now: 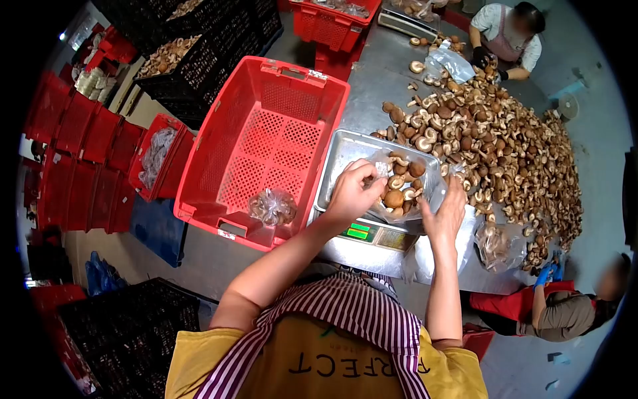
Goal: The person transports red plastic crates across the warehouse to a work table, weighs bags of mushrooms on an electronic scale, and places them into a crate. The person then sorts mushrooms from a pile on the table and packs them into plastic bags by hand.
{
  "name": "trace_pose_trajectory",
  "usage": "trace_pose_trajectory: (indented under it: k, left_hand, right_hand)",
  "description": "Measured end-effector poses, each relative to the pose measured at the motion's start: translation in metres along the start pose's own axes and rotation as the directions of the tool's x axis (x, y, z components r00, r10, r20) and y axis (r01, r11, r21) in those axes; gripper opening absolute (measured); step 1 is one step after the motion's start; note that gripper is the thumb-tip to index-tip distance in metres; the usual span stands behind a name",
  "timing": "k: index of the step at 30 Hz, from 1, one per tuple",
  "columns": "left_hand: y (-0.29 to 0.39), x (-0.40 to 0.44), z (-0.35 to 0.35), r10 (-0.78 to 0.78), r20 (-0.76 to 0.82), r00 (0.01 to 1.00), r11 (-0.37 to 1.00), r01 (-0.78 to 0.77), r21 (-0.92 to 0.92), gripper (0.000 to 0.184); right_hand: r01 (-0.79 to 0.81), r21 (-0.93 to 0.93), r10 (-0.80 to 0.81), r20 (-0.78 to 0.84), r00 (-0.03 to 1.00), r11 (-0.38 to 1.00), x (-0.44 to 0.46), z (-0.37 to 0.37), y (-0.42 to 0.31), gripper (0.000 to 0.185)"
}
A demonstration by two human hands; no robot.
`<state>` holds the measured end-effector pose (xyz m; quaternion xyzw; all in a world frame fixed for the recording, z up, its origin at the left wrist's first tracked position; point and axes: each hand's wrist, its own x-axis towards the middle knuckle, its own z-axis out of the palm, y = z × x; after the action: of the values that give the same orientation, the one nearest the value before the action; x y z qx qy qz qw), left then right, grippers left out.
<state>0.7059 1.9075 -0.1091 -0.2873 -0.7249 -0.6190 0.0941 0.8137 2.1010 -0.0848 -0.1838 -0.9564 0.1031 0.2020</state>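
A clear plastic bag of shiitake mushrooms (402, 189) lies with its mouth open in a metal tray (337, 154). Under the tray is a scale (392, 239) with a lit green display. On the bag's left edge, my left hand (355, 191) is closed, thumb and fingers pinching the plastic. My right hand (445, 211) curves around the right side of the bag, its thumb and fingers on the film. Left of the tray, a red crate (199, 176) holds one filled bag of mushrooms (272, 207) in its near corner.
A large heap of loose shiitake mushrooms (505, 146) covers the table's right side. Another bag (498, 246) lies near its front edge. Two people (505, 40) (571, 306) stand around the heap. Black crates (179, 60) and stacked red crates (80, 133) stand left.
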Motion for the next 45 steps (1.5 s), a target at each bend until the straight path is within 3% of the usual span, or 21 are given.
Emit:
trace_pose_trajectory:
  k: [3, 5, 7, 9, 10, 12, 15, 16, 25, 26, 27, 28, 29, 31, 32, 35, 39, 41, 42, 43, 45]
  left_hand:
    - [-0.001, 0.020, -0.004, -0.186, 0.161, 0.969, 0.968, 0.209, -0.138, 0.012]
    - [0.024, 0.036, -0.013, -0.204, 0.165, 0.965, 0.948, 0.237, -0.213, 0.014]
    - [0.028, 0.040, -0.017, 0.233, 0.131, 0.964, 0.972, -0.233, -0.013, 0.016]
    - [0.031, 0.039, -0.022, 0.450, 0.150, 0.880, 0.884, -0.463, 0.064, 0.034]
    - [0.030, 0.035, -0.021, 0.137, 0.160, 0.978, 0.985, -0.116, -0.130, 0.014]
    - [0.027, 0.029, -0.024, -0.098, 0.224, 0.970, 0.961, 0.151, -0.232, 0.011]
    - [0.037, 0.022, -0.025, -0.326, 0.325, 0.888, 0.738, 0.453, -0.499, 0.015]
    - [0.037, 0.019, -0.020, -0.361, 0.375, 0.854, 0.607, 0.521, -0.601, 0.014]
    - [0.037, 0.012, -0.009, -0.270, 0.717, 0.643, 0.601, 0.694, -0.396, 0.018]
    - [0.020, 0.017, -0.012, -0.228, 0.620, 0.751, 0.742, 0.546, -0.388, 0.016]
    - [0.003, 0.020, -0.023, -0.424, 0.649, 0.632, 0.602, 0.732, -0.320, 0.015]
    - [-0.012, 0.024, -0.024, -0.435, 0.597, 0.674, 0.645, 0.696, -0.315, 0.015]
    - [-0.030, 0.024, -0.023, -0.441, 0.543, 0.715, 0.688, 0.658, -0.307, 0.014]
    - [-0.057, 0.020, -0.018, -0.462, 0.519, 0.719, 0.877, 0.459, 0.143, 0.013]
    - [-0.064, 0.019, -0.015, -0.058, 0.421, 0.905, 0.966, -0.056, 0.253, 0.013]
    - [-0.092, 0.027, -0.011, -0.178, 0.344, 0.922, 0.902, 0.013, 0.432, 0.013]
    - [-0.085, 0.024, 0.000, -0.352, 0.192, 0.916, 0.824, 0.206, 0.527, 0.016]
    - [-0.080, 0.028, -0.007, -0.487, 0.149, 0.860, 0.816, 0.388, 0.428, 0.018]
    - [-0.078, 0.029, -0.013, -0.633, 0.253, 0.732, 0.747, 0.663, -0.051, 0.020]
    - [-0.072, 0.031, -0.020, -0.675, 0.425, 0.603, 0.403, 0.783, -0.474, 0.023]
    - [-0.031, 0.033, -0.029, -0.597, 0.488, 0.637, 0.408, 0.765, -0.499, 0.020]
  right_hand:
    - [-0.360, 0.000, 0.354, 0.183, 0.917, 0.933, 0.010, 0.017, 0.051, 0.031]
    - [-0.455, 0.611, 0.309, 0.334, 0.890, 0.648, 0.023, -0.009, 0.052, 0.019]
    - [-0.347, 0.913, 0.232, 0.298, 0.926, 0.215, 0.026, -0.040, 0.032, 0.017]
    - [-0.237, 0.909, 0.249, 0.154, 0.956, 0.344, 0.027, -0.051, 0.013, 0.017]
    - [-0.289, 0.883, 0.264, 0.198, 0.944, 0.370, 0.025, -0.046, 0.013, 0.017]
    - [-0.336, 0.803, 0.215, 0.262, 0.941, 0.491, 0.020, -0.033, 0.022, 0.016]
    - [-0.358, 0.853, 0.088, 0.352, 0.932, 0.381, 0.006, -0.044, -0.017, 0.019]
    - [-0.380, 0.866, 0.025, 0.394, 0.919, 0.324, 0.005, -0.044, -0.026, 0.021]
    - [-0.498, 0.838, -0.199, 0.539, 0.819, 0.222, 0.028, 0.008, -0.018, 0.021]
    - [-0.409, 0.829, -0.228, 0.514, 0.827, 0.381, 0.028, 0.013, -0.011, 0.019]
    - [-0.306, 0.793, -0.261, 0.493, 0.830, 0.526, 0.027, 0.016, -0.007, 0.018]
    - [-0.267, 0.756, -0.237, 0.485, 0.842, 0.597, 0.026, 0.017, -0.005, 0.013]
    - [-0.267, 0.757, -0.239, 0.485, 0.842, 0.596, 0.023, 0.018, -0.005, 0.013]
    - [-0.265, 0.783, -0.195, 0.438, 0.878, 0.563, 0.018, 0.024, -0.002, 0.011]
    - [-0.115, 0.775, -0.260, 0.342, 0.903, 0.621, 0.017, 0.030, -0.001, 0.010]
    - [0.555, 0.493, -0.665, 0.066, 0.744, 0.670, -0.007, 0.025, -0.017, 0.006]
    - [0.455, 0.542, -0.594, 0.104, 0.798, 0.706, -0.021, 0.019, -0.023, 0.008]
    - [0.055, 0.798, -0.311, 0.169, 0.935, 0.600, -0.011, 0.021, -0.021, 0.010]
    - [-0.469, 0.849, -0.080, 0.500, 0.862, 0.244, -0.010, 0.019, -0.021, 0.016]
    - [-0.539, 0.842, -0.030, 0.539, 0.842, 0.004, -0.001, 0.016, -0.026, 0.017]
    - [-0.582, 0.802, 0.010, 0.589, 0.808, -0.136, 0.016, 0.012, -0.042, 0.018]
